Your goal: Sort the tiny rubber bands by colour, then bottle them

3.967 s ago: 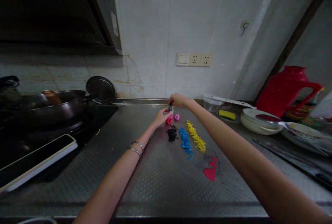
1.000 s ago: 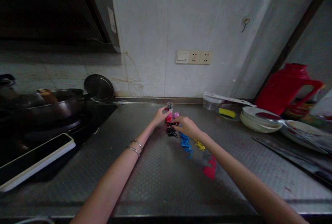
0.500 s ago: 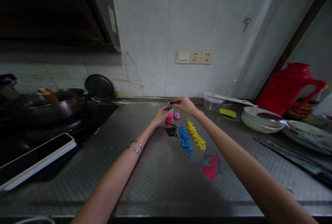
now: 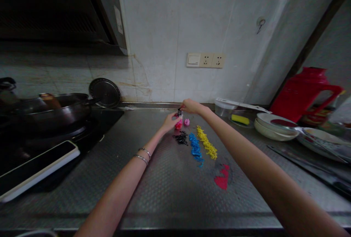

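My left hand (image 4: pixel 170 123) is closed around a small clear bottle (image 4: pixel 180 114) standing upright near the wall. A red-pink flower-like piece (image 4: pixel 178 124) shows at its lower front. My right hand (image 4: pixel 191 106) is at the bottle's mouth, fingers pinched on something small and black, seemingly from the same kind as the pile below. Just right of the bottle sits a pink rose-shaped piece (image 4: pixel 187 122). Nearer to me lie a pile of small black bands (image 4: pixel 181 138), a strip of blue bands (image 4: pixel 195 147) and a strip of yellow bands (image 4: pixel 207 143).
Flat red heart-shaped pieces (image 4: pixel 222 179) lie on the metal counter (image 4: pixel 161 193). To the left are a stove with a pan (image 4: pixel 57 111) and a white-edged slab (image 4: pixel 41 169). Stacked bowls (image 4: pixel 274 129), a yellow sponge (image 4: pixel 240 119) and a red thermos jug (image 4: pixel 298 94) stand right.
My right hand has shifted slightly left and up, its fingers now directly over the bottle's mouth. My left hand stays on the bottle.
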A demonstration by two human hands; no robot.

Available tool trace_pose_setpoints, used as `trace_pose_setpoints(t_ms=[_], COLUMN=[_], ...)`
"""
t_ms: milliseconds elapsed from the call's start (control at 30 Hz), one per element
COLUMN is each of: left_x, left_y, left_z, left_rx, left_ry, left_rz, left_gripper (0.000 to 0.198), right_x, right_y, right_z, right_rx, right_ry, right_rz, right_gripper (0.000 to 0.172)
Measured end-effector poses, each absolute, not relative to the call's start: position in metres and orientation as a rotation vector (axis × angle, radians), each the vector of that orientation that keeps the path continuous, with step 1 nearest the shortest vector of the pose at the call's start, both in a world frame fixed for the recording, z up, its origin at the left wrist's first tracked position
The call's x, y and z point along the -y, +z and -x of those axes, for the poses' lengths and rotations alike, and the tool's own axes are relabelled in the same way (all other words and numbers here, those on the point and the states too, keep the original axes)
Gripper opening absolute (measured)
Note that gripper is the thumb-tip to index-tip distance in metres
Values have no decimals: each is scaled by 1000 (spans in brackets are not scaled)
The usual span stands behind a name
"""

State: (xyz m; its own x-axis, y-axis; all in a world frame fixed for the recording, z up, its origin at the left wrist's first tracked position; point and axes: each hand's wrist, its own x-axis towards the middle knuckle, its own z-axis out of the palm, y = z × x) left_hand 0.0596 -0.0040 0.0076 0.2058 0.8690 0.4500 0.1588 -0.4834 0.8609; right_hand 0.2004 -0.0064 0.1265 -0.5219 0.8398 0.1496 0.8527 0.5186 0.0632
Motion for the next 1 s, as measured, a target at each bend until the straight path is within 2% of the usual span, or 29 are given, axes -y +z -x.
trace_pose_setpoints(t_ms=[167, 567, 633, 767, 1000], left_x=[5, 4, 1, -4, -2], left_y=[9, 9, 7, 2, 1], left_z=[-60, -60, -60, -61, -64], left_rx=[-961, -1011, -1032, -1100, -1179], left_ry=[1312, 1359, 1412, 1479, 1393], left_rz=[-1787, -1813, -1825, -1872, -1993], left_gripper=[26, 24, 23, 24, 29], right_x=[4, 10, 13, 15, 7], right_y=[125, 122, 121, 118, 116], right_z=[-198, -206, -207, -209, -203], right_rx=[2706, 2456, 2426, 2394, 2428], right_ry=[-298, -126, -149, -130, 53], right_rz=[1467, 1404, 1413, 1432, 1439], right_gripper=[28, 24, 30, 56, 71])
